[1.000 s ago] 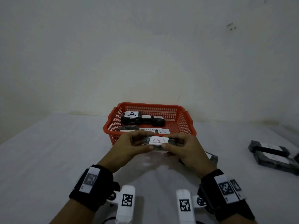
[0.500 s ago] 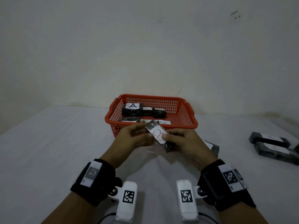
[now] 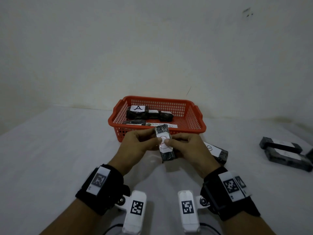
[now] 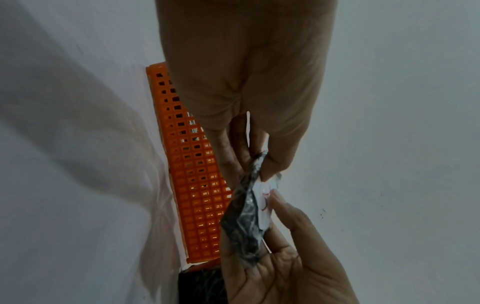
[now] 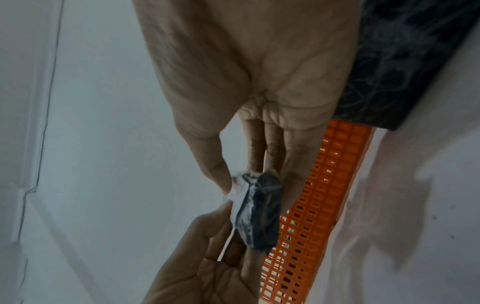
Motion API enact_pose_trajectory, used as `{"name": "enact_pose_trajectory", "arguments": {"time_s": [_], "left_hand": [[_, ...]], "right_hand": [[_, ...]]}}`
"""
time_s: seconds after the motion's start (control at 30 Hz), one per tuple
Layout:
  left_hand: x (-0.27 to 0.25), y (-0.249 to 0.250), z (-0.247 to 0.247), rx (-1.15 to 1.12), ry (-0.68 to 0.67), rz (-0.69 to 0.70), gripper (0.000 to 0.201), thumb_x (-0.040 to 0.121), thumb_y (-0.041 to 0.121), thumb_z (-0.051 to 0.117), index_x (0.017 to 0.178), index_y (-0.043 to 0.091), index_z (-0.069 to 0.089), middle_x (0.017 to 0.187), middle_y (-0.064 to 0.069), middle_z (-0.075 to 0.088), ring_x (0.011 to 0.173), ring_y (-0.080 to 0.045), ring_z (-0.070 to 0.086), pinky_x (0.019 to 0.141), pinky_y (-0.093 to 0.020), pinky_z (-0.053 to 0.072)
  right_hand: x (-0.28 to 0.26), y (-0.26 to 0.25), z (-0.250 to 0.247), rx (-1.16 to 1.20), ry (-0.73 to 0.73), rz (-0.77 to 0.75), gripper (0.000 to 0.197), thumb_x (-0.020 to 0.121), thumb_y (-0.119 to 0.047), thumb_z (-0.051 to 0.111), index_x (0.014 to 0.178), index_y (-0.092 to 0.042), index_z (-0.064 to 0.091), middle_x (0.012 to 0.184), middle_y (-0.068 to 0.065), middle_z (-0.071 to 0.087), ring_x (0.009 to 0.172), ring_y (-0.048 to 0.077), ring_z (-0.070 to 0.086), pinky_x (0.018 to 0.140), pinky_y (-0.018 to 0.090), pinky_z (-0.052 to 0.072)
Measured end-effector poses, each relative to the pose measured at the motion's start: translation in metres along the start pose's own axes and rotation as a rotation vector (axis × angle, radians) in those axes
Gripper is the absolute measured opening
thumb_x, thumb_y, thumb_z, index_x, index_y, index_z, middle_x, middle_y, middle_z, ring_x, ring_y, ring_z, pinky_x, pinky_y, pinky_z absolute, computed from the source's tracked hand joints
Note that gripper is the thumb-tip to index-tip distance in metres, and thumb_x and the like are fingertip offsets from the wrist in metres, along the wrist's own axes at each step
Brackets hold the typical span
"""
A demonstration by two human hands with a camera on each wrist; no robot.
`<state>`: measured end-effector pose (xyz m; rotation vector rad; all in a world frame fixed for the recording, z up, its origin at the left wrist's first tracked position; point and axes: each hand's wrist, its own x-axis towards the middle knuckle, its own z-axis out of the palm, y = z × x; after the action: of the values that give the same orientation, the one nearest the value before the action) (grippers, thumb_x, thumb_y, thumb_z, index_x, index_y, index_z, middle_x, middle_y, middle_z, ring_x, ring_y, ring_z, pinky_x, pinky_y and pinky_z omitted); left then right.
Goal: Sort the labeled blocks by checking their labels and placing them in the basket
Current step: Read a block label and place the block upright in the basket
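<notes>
Label-checking is underway: left hand (image 3: pixel 135 145) and right hand (image 3: pixel 188 148) pinch the wrapped block (image 3: pixel 165 143) before the red basket (image 3: pixel 198 119), which likely receives it next.

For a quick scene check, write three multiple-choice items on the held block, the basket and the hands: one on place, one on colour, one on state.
1. Where is the held block?
A. On the basket floor
B. In front of the basket's near wall, above the table
C. At the table's far right edge

2. What colour is the basket?
A. Blue
B. Green
C. Orange-red

3. How is the held block kept?
A. Pinched by both the left hand and the right hand
B. Lying loose on the table
C. Held by the right hand alone

Key: 1 B, the head view shows it raised before the near wall; 2 C, its mesh is orange-red in all views; 3 A, fingers of both hands close on it.
</notes>
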<state>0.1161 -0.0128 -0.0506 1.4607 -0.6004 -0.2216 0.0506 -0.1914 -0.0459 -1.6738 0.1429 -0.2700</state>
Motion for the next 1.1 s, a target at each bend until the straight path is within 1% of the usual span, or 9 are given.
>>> {"name": "enact_pose_trajectory", "arguments": {"time_s": [0.07,0.17,0.27,0.4,0.57,0.73,0.87,0.97,1.1], "left_hand": [[0.0006,0.0002,-0.0011,0.009,0.007,-0.007,0.033,0.094,0.011,0.068,0.127,0.015,0.071,0.116,0.006,0.077,0.105,-0.013,0.075,0.088,-0.032,0.062],[0.0009,0.0008,-0.0012,-0.01,-0.001,-0.005,0.032,0.093,0.008,0.068,0.125,0.013,0.071,0.114,0.003,0.078,0.104,-0.014,0.076,0.082,-0.028,0.062],[0.0019,0.0011,-0.003,0.024,0.011,0.006,0.032,0.093,0.007,0.069,0.124,0.012,0.071,0.113,0.002,0.079,0.103,-0.015,0.076,0.084,-0.029,0.063],[0.0023,0.0024,-0.005,0.108,0.007,0.007,0.029,0.094,0.01,0.068,0.12,0.022,0.073,0.111,0.009,0.078,0.101,-0.008,0.075,0.086,-0.025,0.062],[0.0022,0.004,-0.0033,0.059,0.026,0.01,0.03,0.093,0.009,0.07,0.12,0.02,0.072,0.109,0.009,0.079,0.098,-0.008,0.076,0.073,-0.017,0.06],[0.0058,0.0029,-0.0041,0.012,0.099,-0.033,0.03,0.091,0.01,0.073,0.12,0.016,0.07,0.107,0.004,0.079,0.096,-0.01,0.077,0.071,-0.02,0.06],[0.0059,0.0022,-0.004,-0.048,0.12,-0.038,0.023,0.09,0.008,0.073,0.109,0.02,0.069,0.096,0.011,0.081,0.093,-0.01,0.077,0.069,-0.021,0.061],[0.0052,0.0029,-0.0039,-0.095,0.123,-0.045,0.027,0.089,0.005,0.073,0.11,0.021,0.066,0.091,0.012,0.08,0.088,-0.007,0.078,0.066,-0.021,0.06],[0.006,0.0034,-0.0046,-0.158,0.117,-0.07,0.046,0.084,0.003,0.077,0.123,0.025,0.065,0.109,0.0,0.074,0.092,-0.014,0.078,0.072,-0.03,0.063]], "right_hand": [[0.0002,-0.0001,0.0008,-0.001,-0.017,0.003,0.021,0.091,-0.016,0.077,0.111,-0.009,0.079,0.101,0.005,0.083,0.089,0.018,0.08,0.08,0.03,0.065],[0.0003,0.0004,0.0004,0.002,-0.007,-0.01,0.022,0.091,-0.015,0.077,0.111,-0.006,0.079,0.1,0.006,0.083,0.089,0.018,0.08,0.078,0.028,0.064],[-0.0002,-0.0003,0.0012,0.023,-0.022,-0.008,0.021,0.091,-0.014,0.077,0.11,-0.008,0.079,0.1,0.005,0.083,0.089,0.019,0.08,0.076,0.028,0.064],[-0.0008,-0.0017,0.0034,0.007,-0.064,-0.004,0.02,0.093,-0.022,0.076,0.11,-0.013,0.079,0.101,0.003,0.082,0.092,0.022,0.08,0.082,0.039,0.065],[-0.0004,-0.0036,0.002,0.011,-0.058,0.011,0.022,0.091,-0.02,0.078,0.112,-0.013,0.078,0.103,0.005,0.082,0.093,0.025,0.08,0.083,0.046,0.065],[-0.0006,-0.004,0.0033,0.012,-0.114,0.077,0.015,0.092,-0.017,0.077,0.107,-0.016,0.077,0.097,0.003,0.083,0.084,0.02,0.081,0.07,0.035,0.066],[-0.0002,-0.0029,0.0037,0.038,-0.078,0.063,0.021,0.092,-0.015,0.077,0.112,-0.009,0.076,0.09,0.002,0.082,0.077,0.017,0.079,0.065,0.032,0.065],[0.0012,-0.0014,0.0035,0.055,-0.031,0.04,0.023,0.091,-0.014,0.078,0.112,-0.005,0.076,0.093,0.006,0.082,0.075,0.017,0.079,0.064,0.03,0.064],[0.0034,-0.0002,0.0025,0.084,0.038,0.022,0.023,0.09,-0.014,0.078,0.111,-0.004,0.076,0.096,0.007,0.08,0.071,0.011,0.076,0.061,0.027,0.062]]}}
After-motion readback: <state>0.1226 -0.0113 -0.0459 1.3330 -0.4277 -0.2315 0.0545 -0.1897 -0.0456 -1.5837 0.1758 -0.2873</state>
